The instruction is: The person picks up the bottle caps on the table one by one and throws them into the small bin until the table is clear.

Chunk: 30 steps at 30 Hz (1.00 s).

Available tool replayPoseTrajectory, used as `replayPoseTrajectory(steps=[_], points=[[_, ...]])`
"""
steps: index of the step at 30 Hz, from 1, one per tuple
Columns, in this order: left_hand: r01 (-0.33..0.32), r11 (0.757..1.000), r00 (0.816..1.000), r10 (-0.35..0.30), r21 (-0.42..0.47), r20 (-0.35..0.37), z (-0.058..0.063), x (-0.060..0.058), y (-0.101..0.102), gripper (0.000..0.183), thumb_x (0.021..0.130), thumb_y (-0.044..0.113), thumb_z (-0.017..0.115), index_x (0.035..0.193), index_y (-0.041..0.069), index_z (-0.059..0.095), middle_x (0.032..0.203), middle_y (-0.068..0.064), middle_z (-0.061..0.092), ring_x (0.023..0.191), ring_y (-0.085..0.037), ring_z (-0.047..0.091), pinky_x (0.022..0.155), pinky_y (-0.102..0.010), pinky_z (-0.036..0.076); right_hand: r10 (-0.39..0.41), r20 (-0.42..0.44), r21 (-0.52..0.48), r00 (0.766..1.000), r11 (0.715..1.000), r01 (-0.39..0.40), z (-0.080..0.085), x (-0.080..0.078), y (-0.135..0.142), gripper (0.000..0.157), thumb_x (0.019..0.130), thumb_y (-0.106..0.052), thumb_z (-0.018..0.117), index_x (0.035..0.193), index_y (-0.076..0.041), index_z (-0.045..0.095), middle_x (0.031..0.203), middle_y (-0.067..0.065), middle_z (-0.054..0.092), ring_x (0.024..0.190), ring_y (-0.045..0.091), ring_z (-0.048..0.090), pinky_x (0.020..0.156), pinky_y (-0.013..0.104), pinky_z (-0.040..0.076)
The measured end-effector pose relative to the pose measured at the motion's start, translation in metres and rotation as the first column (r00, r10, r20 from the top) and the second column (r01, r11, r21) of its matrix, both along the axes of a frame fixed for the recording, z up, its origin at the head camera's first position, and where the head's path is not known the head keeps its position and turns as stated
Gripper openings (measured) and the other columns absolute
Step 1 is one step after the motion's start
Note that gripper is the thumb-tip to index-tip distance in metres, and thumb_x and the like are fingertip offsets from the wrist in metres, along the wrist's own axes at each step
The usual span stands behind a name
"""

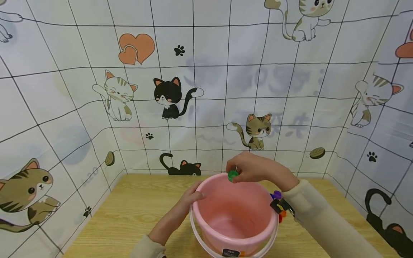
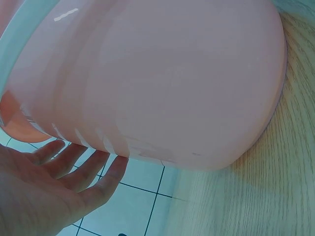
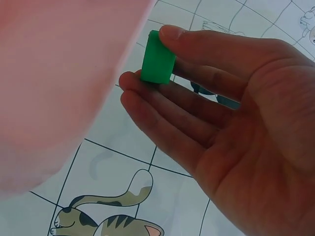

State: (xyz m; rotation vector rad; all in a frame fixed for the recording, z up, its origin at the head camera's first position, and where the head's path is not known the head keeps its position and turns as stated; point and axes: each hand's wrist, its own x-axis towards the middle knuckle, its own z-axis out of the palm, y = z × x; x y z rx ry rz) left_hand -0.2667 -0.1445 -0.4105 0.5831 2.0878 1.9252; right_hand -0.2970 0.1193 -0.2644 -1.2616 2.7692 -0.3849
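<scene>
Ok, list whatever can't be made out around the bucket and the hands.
Head view: the left hand's fingertips, hidden behind the pink bucket.
Head view: the number and full shapes of the small coloured pieces, partly hidden by the bucket and the black wrist gear.
Head view: the print on the label, too small.
Right wrist view: the green piece's far side, turned away from the camera.

There are two hands (image 1: 184,203) (image 1: 256,168), one bucket (image 1: 219,206), one green piece (image 1: 232,175).
</scene>
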Motion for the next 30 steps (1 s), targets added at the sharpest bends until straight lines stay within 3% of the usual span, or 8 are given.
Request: replayPoseTrajectory(steps=[11,19,30], points=[[0.007,1.0,1.0,-0.007,-0.011,0.0,0.0004,-0.0004,-0.0016,0.055,0.096,0.033,0.054,0.149,0.02,0.048,0.142,-0.014,0.056,0.111,-0.024,0.066,0.097,-0.032,0.05,0.007,-0.041,0.04,0.999,0.999,-0.005,-0.0009,-0.0031,-0.0001,0.018,0.088,-0.014,0.079,0.105,-0.009,0.075,0.097,-0.001,0.074,0.087,0.011,0.065,0.071,0.022,0.053],[0.01,1.0,1.0,-0.01,-0.009,-0.007,0.0001,-0.0013,-0.0023,0.054,0.096,0.033,0.053,0.149,0.023,0.049,0.143,-0.013,0.055,0.114,-0.023,0.065,0.1,-0.032,0.047,-0.012,-0.024,0.045,1.0,0.999,0.013,0.0018,-0.0028,-0.0007,0.02,0.088,-0.011,0.079,0.108,-0.008,0.075,0.1,0.0,0.074,0.09,0.013,0.066,0.072,0.022,0.054],[-0.005,1.0,1.0,0.005,-0.013,-0.006,0.0007,-0.0034,-0.0012,0.056,0.095,0.033,0.054,0.149,0.019,0.05,0.143,-0.013,0.055,0.112,-0.023,0.065,0.096,-0.031,0.05,-0.027,-0.002,0.032,1.0,0.999,0.027,0.0023,-0.008,0.0004,0.019,0.087,-0.008,0.079,0.106,-0.009,0.074,0.099,0.001,0.074,0.078,0.007,0.064,0.071,0.023,0.055]])
